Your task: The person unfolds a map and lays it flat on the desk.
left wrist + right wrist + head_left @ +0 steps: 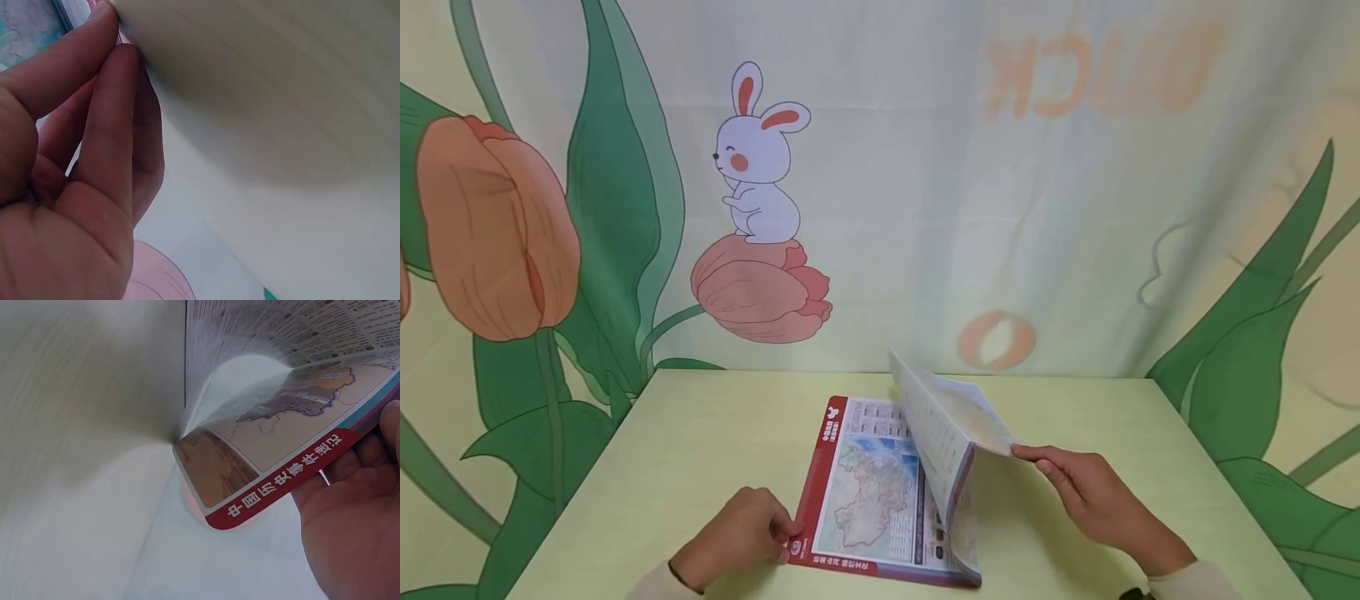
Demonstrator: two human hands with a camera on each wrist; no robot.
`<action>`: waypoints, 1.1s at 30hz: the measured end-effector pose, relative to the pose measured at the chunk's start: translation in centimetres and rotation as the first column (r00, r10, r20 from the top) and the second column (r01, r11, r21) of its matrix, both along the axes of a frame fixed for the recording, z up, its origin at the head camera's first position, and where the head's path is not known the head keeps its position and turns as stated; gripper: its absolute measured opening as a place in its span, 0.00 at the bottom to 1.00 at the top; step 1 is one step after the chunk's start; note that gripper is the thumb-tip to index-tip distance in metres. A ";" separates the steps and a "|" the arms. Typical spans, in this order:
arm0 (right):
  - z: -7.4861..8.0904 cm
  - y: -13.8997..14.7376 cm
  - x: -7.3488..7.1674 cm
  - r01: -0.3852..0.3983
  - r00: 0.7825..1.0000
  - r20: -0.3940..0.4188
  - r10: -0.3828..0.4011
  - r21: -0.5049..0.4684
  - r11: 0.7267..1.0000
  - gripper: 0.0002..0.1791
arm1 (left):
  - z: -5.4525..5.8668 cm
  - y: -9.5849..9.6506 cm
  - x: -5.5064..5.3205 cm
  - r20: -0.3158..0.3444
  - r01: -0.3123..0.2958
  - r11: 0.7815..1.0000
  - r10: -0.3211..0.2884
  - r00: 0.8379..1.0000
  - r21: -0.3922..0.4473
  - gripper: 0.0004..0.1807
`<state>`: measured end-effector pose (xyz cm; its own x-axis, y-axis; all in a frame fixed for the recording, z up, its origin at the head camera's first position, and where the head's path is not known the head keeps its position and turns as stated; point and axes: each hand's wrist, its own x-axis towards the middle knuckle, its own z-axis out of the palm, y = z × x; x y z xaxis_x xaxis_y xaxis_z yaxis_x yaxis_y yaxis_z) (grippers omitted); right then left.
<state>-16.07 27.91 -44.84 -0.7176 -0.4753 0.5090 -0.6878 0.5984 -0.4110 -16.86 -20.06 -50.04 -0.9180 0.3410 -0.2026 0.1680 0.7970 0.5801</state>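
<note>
A folding map (868,492) with a red border lies partly opened on the table, a printed map on its flat left panel. Its right-hand panels (936,433) stand raised and bent over the fold. My left hand (737,533) is at the near left corner, where thumb and fingertips pinch the edge in the left wrist view. At the right, my right hand (1093,500) pinches the edge of a lifted panel between thumb and fingers. The right wrist view shows that panel's red strip (281,478) with white characters, and printed text on a panel behind it.
The map rests on a pale yellow table (700,442). Behind the table hangs a curtain (910,208) printed with a rabbit, tulips and green leaves. A dark band circles the left wrist, and a dark object shows by the right sleeve (1195,583).
</note>
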 end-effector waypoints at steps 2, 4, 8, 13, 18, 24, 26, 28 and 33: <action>0.1 0.6 0.2 0.035 0.999 -0.008 -0.035 0.003 0.999 0.19 | 0.1 -0.5 0.1 0.019 -0.033 0.999 0.033 0.999 -0.020 0.15; 0.2 1.2 0.5 0.063 0.998 -0.011 -0.063 0.002 0.998 0.19 | 0.2 -1.1 0.3 0.036 -0.069 0.997 0.070 0.997 -0.034 0.15; 0.5 2.3 1.2 0.111 0.993 -0.038 -0.111 -0.007 0.994 0.20 | 0.5 -2.2 0.8 0.079 -0.143 0.988 0.147 0.986 -0.051 0.15; 1.0 3.5 2.2 0.144 0.981 -0.128 -0.147 -0.031 0.989 0.24 | 0.4 -3.9 1.3 0.102 -0.217 0.972 0.226 0.969 -0.086 0.14; 1.1 4.8 3.0 0.225 0.934 -0.285 -0.216 -0.004 0.974 0.20 | 0.2 -5.4 1.8 0.106 -0.276 0.956 0.286 0.952 -0.100 0.14; 1.1 7.3 5.0 0.363 0.852 -0.410 -0.325 0.018 0.931 0.26 | 0.2 -5.7 2.0 0.099 -0.263 0.961 0.271 0.957 -0.088 0.15; 1.0 8.1 5.7 0.386 0.839 -0.424 -0.340 0.023 0.922 0.31 | 0.2 -5.6 2.0 0.103 -0.263 0.961 0.272 0.957 -0.087 0.16; 0.9 8.7 6.5 0.403 0.831 -0.431 -0.352 0.031 0.915 0.33 | 0.4 -5.5 2.0 0.109 -0.264 0.960 0.273 0.956 -0.088 0.16; 0.4 9.9 8.3 0.448 0.830 -0.390 -0.398 0.042 0.893 0.19 | 0.5 -5.4 1.7 0.119 -0.242 0.967 0.250 0.961 -0.081 0.15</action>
<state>-7.77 37.85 -44.42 -0.6398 -0.2456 0.7282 -0.4391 0.8945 -0.0841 -15.15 -25.43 -49.54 -0.9371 0.0903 -0.3373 -0.1096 0.8411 0.5296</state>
